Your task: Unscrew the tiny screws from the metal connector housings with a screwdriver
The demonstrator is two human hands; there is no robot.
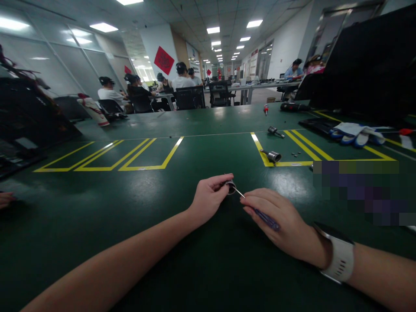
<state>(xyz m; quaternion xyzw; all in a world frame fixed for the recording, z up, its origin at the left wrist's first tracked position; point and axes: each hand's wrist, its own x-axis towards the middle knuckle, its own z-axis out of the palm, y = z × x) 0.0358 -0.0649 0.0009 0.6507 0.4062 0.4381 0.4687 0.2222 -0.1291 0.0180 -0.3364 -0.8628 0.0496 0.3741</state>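
Note:
My left hand [211,193] is closed around a small round metal part [231,187] with a hollow, ring-like end that faces me. A screwdriver [266,219] with a dark purple handle lies in my right hand [277,212], the fingers wrapped along the handle. Its thin metal shaft points left and its tip reaches the opening of the metal part; whether it touches anything inside is hidden. Both hands are low over the green table [182,268]. Beyond them lies a metal cylinder with a shaft [272,155], and farther back a similar one [275,131].
Several tiny dark pieces [296,154] lie right of the nearer cylinder. Yellow tape [143,168] marks boxes on the table. At the right are blue-and-white gloves [355,133] and a power drill [294,107]. A red-handled tool [266,109] lies far back. Another person's fingers [6,199] show at the left edge.

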